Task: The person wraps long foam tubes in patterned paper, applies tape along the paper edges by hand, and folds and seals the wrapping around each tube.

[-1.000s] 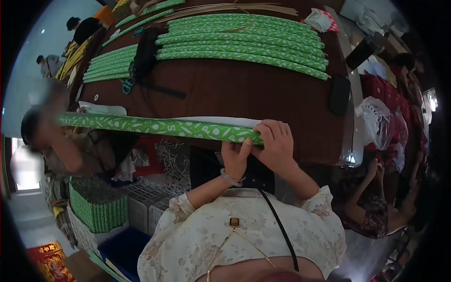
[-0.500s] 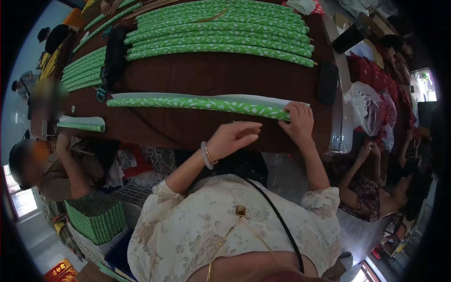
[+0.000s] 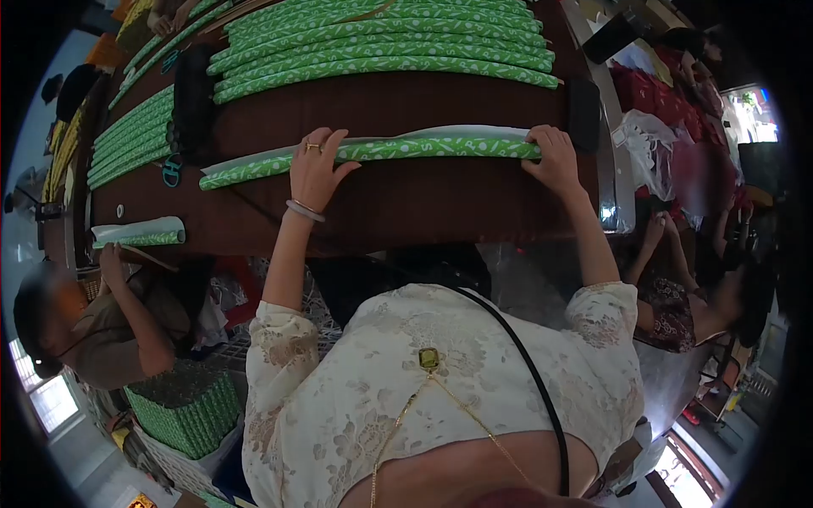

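A long roll of green wrapping paper [image 3: 432,149] with a white print lies across the brown cloth in front of me, its white inner side [image 3: 474,132] showing as a loose strip along the far edge. My left hand [image 3: 318,173], with a ring and bracelets, is closed over the roll left of its middle, fingers beyond it and thumb on the near side. At the right end, my right hand [image 3: 555,161] grips the roll between fingers and thumb. The fingertips of both hands are partly hidden.
Several finished green rolls [image 3: 389,51] lie across the far table. Teal-handled scissors [image 3: 172,171], a black pouch [image 3: 193,102] and a dark case [image 3: 583,114] surround the work. A co-worker [image 3: 127,313] handles another roll [image 3: 140,232] at left. A bin of rolls [image 3: 186,415] stands below.
My left hand has moved from above the table's near edge, away from the roll, onto the roll. Together with my right hand, the right part of the roll has shifted away from me.
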Demonstrator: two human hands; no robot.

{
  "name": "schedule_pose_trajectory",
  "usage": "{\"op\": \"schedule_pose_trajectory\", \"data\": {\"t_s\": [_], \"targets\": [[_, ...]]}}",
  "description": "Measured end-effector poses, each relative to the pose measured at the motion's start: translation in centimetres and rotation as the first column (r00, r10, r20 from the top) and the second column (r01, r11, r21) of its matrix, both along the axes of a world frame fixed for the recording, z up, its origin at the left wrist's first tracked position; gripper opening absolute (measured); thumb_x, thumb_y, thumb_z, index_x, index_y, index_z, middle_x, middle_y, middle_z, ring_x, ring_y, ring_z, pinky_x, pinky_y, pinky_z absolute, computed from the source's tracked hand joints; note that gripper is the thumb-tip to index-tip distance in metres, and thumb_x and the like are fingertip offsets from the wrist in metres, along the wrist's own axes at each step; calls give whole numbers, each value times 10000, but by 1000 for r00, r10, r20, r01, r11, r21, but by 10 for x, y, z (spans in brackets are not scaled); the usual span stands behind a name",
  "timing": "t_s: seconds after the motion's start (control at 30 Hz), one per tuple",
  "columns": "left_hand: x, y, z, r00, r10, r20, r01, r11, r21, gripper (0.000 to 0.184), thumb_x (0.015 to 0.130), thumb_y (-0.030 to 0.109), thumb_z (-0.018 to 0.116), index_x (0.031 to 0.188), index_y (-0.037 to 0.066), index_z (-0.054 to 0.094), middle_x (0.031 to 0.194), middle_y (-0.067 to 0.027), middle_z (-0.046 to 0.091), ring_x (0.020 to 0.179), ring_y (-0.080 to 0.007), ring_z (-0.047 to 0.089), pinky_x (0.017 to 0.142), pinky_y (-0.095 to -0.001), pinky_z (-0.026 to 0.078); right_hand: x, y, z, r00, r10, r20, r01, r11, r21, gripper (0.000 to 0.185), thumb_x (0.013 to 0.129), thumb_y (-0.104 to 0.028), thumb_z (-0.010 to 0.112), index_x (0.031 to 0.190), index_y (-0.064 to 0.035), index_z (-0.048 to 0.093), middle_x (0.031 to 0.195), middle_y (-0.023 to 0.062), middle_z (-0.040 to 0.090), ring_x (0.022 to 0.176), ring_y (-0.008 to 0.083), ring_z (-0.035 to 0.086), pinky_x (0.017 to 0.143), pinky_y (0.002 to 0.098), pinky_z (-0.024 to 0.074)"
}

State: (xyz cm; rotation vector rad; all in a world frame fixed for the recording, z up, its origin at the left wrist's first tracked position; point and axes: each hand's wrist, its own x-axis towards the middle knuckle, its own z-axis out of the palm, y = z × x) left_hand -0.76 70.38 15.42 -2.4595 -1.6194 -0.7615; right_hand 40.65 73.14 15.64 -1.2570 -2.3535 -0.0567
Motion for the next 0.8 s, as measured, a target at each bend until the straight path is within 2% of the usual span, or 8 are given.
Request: {"op": "schedule_pose_trajectory", "data": {"t_s": [0.13,0.2,0.37,0.47,0.57,0.63,0.67,0.8], "targets": [[-5,-1,-16,997,-72,6,73,993,-91,398,753,275,700,1072,78,564,1030,-85,552,969,-301,535,802,-412,465,2,-3,-2,1000,-22,21,23,998,-67,361,601,-120,692,914,-98,513,914,45,539,878,228,541,777,343,407],[-5,2,-21,999,-34,9,34,985,-168,364,756,264,694,1045,81,567,1018,-78,574,959,-300,553,806,-403,467,5,-4,2,998,-67,18,69,926,-370,338,635,-152,672,932,-101,518,942,48,541,911,228,532,797,343,399],[-2,0,-13,996,-91,21,93,979,-182,334,747,239,701,1003,84,552,999,-82,598,937,-291,572,815,-393,461,5,-9,2,995,-81,65,99,934,-343,354,659,-181,667,979,-106,537,987,48,536,962,231,515,854,366,381],[0,-5,-10,998,-63,2,61,951,-303,327,746,211,701,984,87,515,959,-89,608,909,-295,582,800,-405,457,3,-18,15,986,-117,116,151,927,-344,351,702,-227,706,981,-98,537,1050,50,527,1031,235,509,900,391,375],[0,-6,-8,998,-52,-45,36,954,-298,326,744,180,701,968,94,481,906,-93,614,857,-302,596,780,-411,453,15,-9,10,985,-171,-24,149,913,-381,422,764,-378,671,1059,-102,547,1090,60,516,1053,247,501,909,405,367],[0,-6,-5,998,-54,-34,42,957,-286,324,743,164,702,966,101,475,867,-97,616,821,-309,604,774,-415,451,29,11,-2,818,-573,-52,570,820,-58,521,790,-456,636,1149,-94,528,1146,117,489,1092,320,476,899,442,382],[0,-6,-5,998,-47,-30,36,954,-297,331,737,157,708,967,102,477,874,-97,617,822,-305,605,775,-416,451,39,23,-11,731,-683,-5,683,731,-3,702,778,-505,622,1280,-54,426,1217,200,441,1111,389,446,906,479,388],[1,-9,-7,999,-32,-40,21,967,-254,339,729,151,715,967,101,479,868,-92,615,834,-294,605,779,-414,452,55,61,-32,554,-830,-61,832,551,63,899,726,-523,656,1343,24,298,1269,264,395,1128,412,425,942,473,377]]}}
